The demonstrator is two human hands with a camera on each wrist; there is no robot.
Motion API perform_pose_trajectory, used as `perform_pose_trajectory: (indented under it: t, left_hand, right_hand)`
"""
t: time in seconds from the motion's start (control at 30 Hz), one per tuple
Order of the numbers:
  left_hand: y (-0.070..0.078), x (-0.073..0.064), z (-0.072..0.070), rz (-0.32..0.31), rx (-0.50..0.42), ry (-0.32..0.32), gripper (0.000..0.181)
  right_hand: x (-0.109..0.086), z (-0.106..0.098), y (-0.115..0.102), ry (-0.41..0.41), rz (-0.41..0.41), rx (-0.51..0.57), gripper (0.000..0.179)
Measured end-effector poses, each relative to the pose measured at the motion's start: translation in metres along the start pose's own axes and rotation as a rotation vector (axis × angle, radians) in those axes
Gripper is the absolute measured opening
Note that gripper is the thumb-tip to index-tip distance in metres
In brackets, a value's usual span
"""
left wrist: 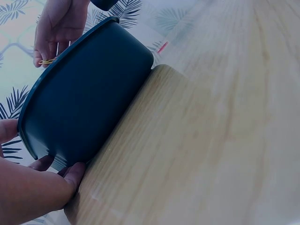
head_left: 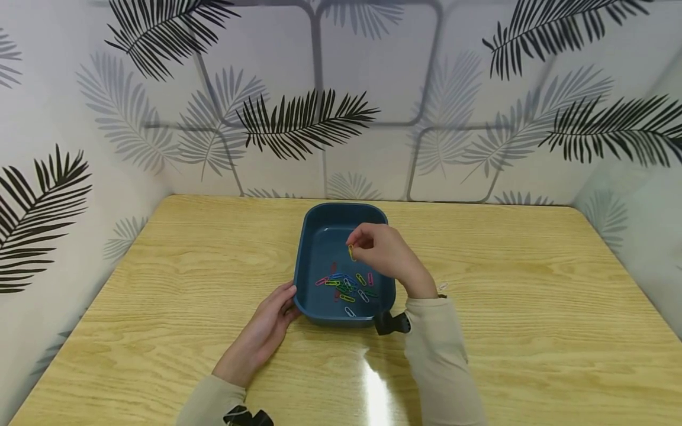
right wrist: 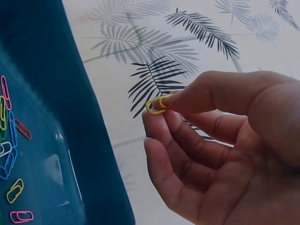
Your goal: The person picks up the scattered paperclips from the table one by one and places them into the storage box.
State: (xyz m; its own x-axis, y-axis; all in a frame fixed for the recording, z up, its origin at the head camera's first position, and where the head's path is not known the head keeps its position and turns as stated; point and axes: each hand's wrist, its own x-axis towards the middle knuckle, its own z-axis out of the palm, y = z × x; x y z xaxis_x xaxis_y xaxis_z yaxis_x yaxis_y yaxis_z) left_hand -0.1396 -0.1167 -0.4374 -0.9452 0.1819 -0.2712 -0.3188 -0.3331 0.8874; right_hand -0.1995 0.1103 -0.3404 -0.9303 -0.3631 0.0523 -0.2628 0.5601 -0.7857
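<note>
Above the dark blue tray [head_left: 326,236], my right hand [head_left: 385,251] pinches a yellow paper clip [head_left: 351,252] between thumb and fingertips. In the right wrist view the clip [right wrist: 157,105] sticks out past the thumb, and the other fingers are loosely bent. Several coloured paper clips lie on the tray floor, among them a yellow-green clip [head_left: 361,278], a pink clip [head_left: 370,278] and a white clip [head_left: 349,312]. At the tray's near left corner, my left hand [head_left: 269,322] holds its side, with fingers [left wrist: 75,174] low against the wall.
A white paper clip [head_left: 443,286] lies on the wooden table [head_left: 533,307], right of the tray and close to my right wrist. Behind the table hangs a pale backdrop [head_left: 373,65] with a leaf pattern.
</note>
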Motion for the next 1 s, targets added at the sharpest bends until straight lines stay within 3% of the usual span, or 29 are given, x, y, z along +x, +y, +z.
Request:
perform_pose_trajectory:
  t: [0.57, 1.0]
  left_hand:
    - [-0.0008, -0.0003, 0.0008, 0.017, -0.009, 0.008, 0.042]
    - [-0.0011, -0.0005, 0.0005, 0.01, -0.024, 0.015, 0.041]
  right_hand:
    - [-0.0001, -0.0011, 0.0005, -0.003, -0.014, -0.012, 0.009]
    - [0.0018, 0.0005, 0.0017, -0.059, -0.017, -0.024, 0.018]
